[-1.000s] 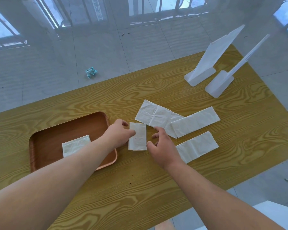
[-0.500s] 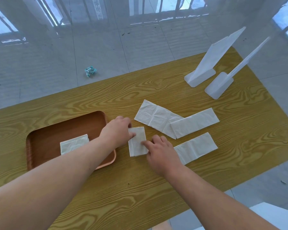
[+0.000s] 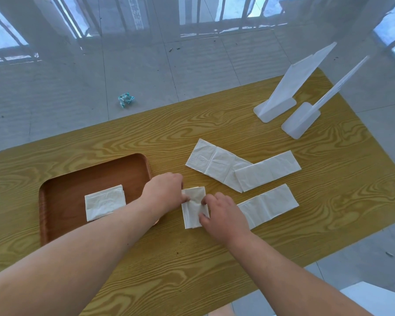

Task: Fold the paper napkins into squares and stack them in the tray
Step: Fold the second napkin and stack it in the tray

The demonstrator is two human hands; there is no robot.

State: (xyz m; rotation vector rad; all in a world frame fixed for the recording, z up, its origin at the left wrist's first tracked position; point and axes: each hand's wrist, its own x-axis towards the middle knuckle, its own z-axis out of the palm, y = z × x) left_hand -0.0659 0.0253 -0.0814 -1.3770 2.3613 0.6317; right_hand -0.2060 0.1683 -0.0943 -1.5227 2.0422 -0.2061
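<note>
A folded white napkin (image 3: 193,209) lies on the wooden table (image 3: 214,258) just right of the brown tray (image 3: 62,185). My left hand (image 3: 163,192) pinches its upper left edge. My right hand (image 3: 224,216) presses fingertips on its right side. One folded napkin (image 3: 104,202) rests inside the tray. Three unfolded long napkins lie to the right: one (image 3: 211,161) at the back, one (image 3: 268,171) overlapping it, one (image 3: 269,205) nearer me.
Two white plastic stands (image 3: 287,92) (image 3: 306,117) sit at the table's far right corner. A crumpled wrapper (image 3: 126,100) lies on the tiled floor beyond the table. A white object (image 3: 379,297) shows at the lower right.
Both hands closed in on the folded napkin; my right hand slid left onto it and now presses its right side, while my left hand keeps hold of the upper left edge.
</note>
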